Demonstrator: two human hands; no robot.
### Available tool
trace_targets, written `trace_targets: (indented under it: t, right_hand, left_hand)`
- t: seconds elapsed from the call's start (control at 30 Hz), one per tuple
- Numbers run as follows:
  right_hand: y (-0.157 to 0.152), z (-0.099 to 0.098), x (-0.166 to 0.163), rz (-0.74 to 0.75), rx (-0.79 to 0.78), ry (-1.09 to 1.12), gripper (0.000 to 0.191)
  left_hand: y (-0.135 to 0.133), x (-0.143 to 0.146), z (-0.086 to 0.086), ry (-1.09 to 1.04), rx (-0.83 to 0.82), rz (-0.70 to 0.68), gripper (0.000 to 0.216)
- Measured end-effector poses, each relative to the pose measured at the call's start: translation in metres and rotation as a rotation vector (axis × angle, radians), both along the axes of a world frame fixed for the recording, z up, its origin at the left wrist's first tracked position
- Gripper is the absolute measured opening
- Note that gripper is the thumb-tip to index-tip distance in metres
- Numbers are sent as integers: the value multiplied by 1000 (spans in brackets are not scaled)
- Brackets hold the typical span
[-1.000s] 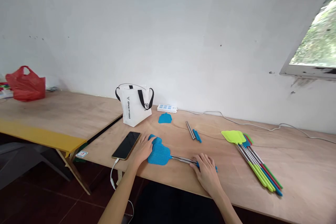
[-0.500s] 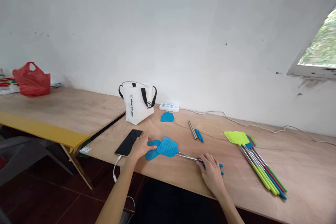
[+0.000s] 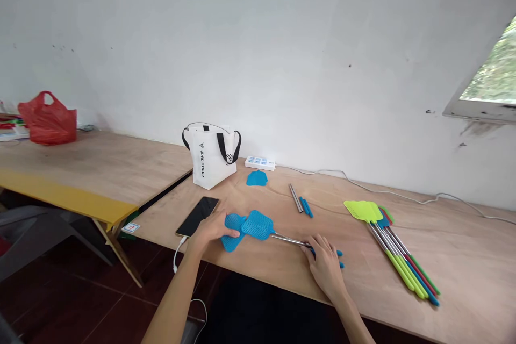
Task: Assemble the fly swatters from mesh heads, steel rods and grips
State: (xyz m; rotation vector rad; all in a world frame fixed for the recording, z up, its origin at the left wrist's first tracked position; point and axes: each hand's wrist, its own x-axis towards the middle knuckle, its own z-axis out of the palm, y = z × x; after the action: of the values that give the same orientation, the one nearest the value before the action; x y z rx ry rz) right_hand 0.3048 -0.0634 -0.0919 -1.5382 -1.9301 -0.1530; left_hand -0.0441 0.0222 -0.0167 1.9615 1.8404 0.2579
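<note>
Here:
- A bundle of finished swatters (image 3: 397, 255) lies at the right of the table (image 3: 463, 279). By my judgement, part of the work is done.
- Left, judging by the loose parts: a spare head (image 3: 256, 178) and bare shafts with grips (image 3: 300, 205) farther back.
- The blue swatter (image 3: 258, 224) lies flat near the front edge. Its long axis runs across the table, mesh head to the left towards the phone (image 3: 197, 216), grip to the right.
- The right hand (image 3: 325, 264) curls around the grip.
- The left hand (image 3: 209, 230) rests on a loose blue head (image 3: 237, 221) that touches the swatter's mesh; I cannot tell if it grips.
</note>
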Motion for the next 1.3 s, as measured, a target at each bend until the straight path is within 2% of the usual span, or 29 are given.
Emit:
trace_targets:
  t: [0.03,0.1,0.2,0.27,0.33,0.47,0.53,0.6,0.7,0.83,1.03,1.3]
  right_hand:
    - [0,0,0,0,-6,6,25]
    - [-1,1,-1,-3,-21,12,23]
    - [-1,3,-2,1,-34,19,22]
    - [-1,5,-1,-4,-22,47,23]
    - [-1,9,0,-36,15,112,26]
    - [-4,14,0,-74,100,256,34]
    - [-7,14,-2,-53,125,254,38]
    - [-10,14,-4,-30,150,216,40]
    - [-12,16,-7,36,187,185,39]
    - [-12,20,-8,68,193,224,32]
    - [-12,20,-8,67,210,139,31]
    - [-11,20,-8,41,251,110,32]
  left_hand:
    - [-1,-2,5,-37,33,33,68]
    - [-6,-4,17,-175,198,83,51]
    - [-16,-4,36,-517,505,62,36]
    - [-23,2,45,-749,635,66,31]
    - [-27,11,49,-973,656,125,32]
    - [-27,36,44,-1458,527,188,37]
    - [-25,50,40,-1603,470,243,42]
    - [-22,63,34,-1626,372,278,47]
    - [-17,80,21,-1598,228,223,49]
    - [-11,96,2,-1555,141,195,48]
    - [-11,107,-14,-1512,102,130,44]
    - [-12,111,-15,-1520,107,131,44]
